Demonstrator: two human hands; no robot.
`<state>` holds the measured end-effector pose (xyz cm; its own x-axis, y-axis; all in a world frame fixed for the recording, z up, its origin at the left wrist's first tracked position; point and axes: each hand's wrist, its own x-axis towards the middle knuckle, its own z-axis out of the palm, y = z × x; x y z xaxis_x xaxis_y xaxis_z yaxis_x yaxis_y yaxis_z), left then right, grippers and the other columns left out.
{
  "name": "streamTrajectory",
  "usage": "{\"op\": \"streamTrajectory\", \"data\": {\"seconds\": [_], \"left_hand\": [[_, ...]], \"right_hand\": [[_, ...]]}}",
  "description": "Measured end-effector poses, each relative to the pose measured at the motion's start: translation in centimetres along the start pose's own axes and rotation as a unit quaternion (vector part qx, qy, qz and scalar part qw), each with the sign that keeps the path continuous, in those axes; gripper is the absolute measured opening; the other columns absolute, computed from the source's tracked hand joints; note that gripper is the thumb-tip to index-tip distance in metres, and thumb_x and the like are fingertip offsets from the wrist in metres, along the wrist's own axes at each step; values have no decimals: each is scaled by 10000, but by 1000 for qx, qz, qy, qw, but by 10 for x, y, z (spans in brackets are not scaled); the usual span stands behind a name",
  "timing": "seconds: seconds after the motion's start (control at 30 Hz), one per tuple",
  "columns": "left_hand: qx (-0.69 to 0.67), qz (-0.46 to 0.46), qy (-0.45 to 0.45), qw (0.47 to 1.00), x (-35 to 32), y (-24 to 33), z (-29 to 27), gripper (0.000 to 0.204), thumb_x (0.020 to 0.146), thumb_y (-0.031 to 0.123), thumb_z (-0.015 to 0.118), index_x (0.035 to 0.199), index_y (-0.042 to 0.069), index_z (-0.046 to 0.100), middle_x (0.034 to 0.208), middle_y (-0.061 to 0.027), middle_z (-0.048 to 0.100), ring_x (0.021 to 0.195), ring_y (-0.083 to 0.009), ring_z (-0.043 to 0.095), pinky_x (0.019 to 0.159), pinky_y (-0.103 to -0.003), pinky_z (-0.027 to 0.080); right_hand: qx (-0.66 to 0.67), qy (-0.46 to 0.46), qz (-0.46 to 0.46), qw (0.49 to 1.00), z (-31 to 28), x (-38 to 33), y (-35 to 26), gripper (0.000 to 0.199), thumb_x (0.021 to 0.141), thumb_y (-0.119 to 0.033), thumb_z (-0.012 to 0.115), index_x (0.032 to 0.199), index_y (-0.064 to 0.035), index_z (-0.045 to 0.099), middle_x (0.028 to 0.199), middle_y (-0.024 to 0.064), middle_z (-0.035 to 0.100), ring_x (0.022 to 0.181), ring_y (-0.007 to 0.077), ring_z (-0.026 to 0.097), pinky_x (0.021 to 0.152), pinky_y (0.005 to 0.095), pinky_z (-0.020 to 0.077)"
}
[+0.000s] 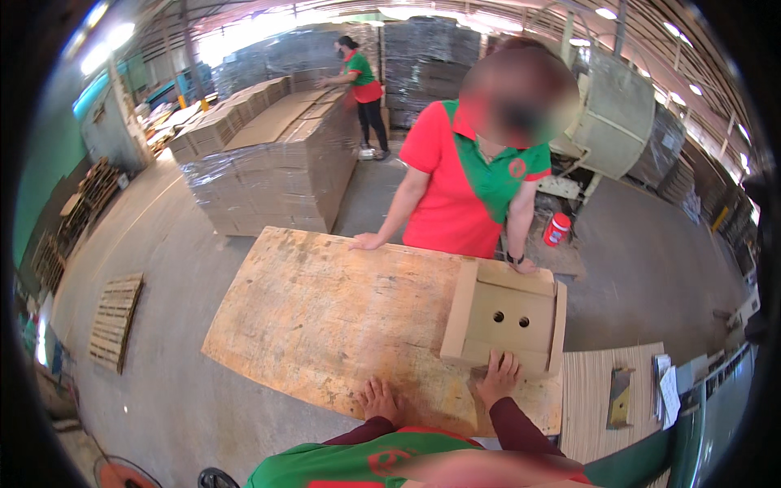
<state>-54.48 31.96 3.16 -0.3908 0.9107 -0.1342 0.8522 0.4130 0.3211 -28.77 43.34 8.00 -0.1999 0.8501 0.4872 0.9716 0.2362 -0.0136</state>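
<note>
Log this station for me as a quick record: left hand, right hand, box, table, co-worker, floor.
Left hand: open, resting on the table's near edge
Right hand: fingers on the box's near edge
Box: brown cardboard, two round holes
Table: worn wood, box at its right end
Co-worker: across the table, red and green shirt
Floor: wooden pallet at far left

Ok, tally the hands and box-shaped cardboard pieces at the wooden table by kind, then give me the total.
Your hands: 2 (your left hand, your right hand)
Co-worker's hands: 2 (co-worker's right hand, co-worker's left hand)
Box-shaped cardboard piece: 1
Total: 5
</note>
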Motion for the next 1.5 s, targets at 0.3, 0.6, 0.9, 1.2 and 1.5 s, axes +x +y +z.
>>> {"op": "streamTrajectory", "data": {"seconds": [0.3, 0.6, 0.9, 1.2, 1.5], "left_hand": [[63, 2, -9, 998, 1, 3, 1, 694, 830, 396, 504, 1406, 38, 357, 1495, -224, 244, 1398, -385, 186, 1083, -611, 133], [84, 115, 106, 984, 10, 3, 24, 595, 878, 387, 476, 1337, 12, 413, 1403, -244, 345, 1308, -380, 326, 1034, -582, 213], [-263, 638, -69, 720, -67, 183, 83, 230, 904, 140, 535, 1055, -14, 614, 1074, -210, 618, 1012, -377, 589, 872, -452, 469], [-281, 578, -380, 665, -287, 372, 144, 164, 886, 65, 561, 998, -16, 648, 969, -116, 674, 905, -222, 636, 825, -336, 497], [-6, 716, -536, 448, -551, 416, 258, 443, 812, 187, 629, 1225, 45, 556, 1244, -153, 551, 1175, -276, 528, 997, -428, 405]], "right_hand": [[83, 69, 46, 993, -89, 37, -30, 527, 733, -348, 651, 1199, -146, 513, 1239, 138, 413, 1179, 319, 406, 973, 572, 284], [201, 210, 58, 955, -106, -97, 22, 362, 792, -214, 636, 1145, -166, 576, 1173, 74, 511, 1101, 271, 486, 911, 451, 397], [98, 179, 471, 858, -189, -342, 103, 233, 725, -101, 653, 955, -111, 613, 980, 121, 547, 926, 311, 573, 772, 400, 487], [-182, 128, 745, 628, -293, -535, 301, 448, 715, -218, 693, 1127, -94, 569, 1248, 133, 490, 1178, 332, 445, 947, 457, 388], [-139, 38, 702, 698, -317, -626, 409, 416, 734, -253, 677, 1119, -125, 585, 1295, 114, 488, 1229, 327, 423, 974, 466, 368]]}}
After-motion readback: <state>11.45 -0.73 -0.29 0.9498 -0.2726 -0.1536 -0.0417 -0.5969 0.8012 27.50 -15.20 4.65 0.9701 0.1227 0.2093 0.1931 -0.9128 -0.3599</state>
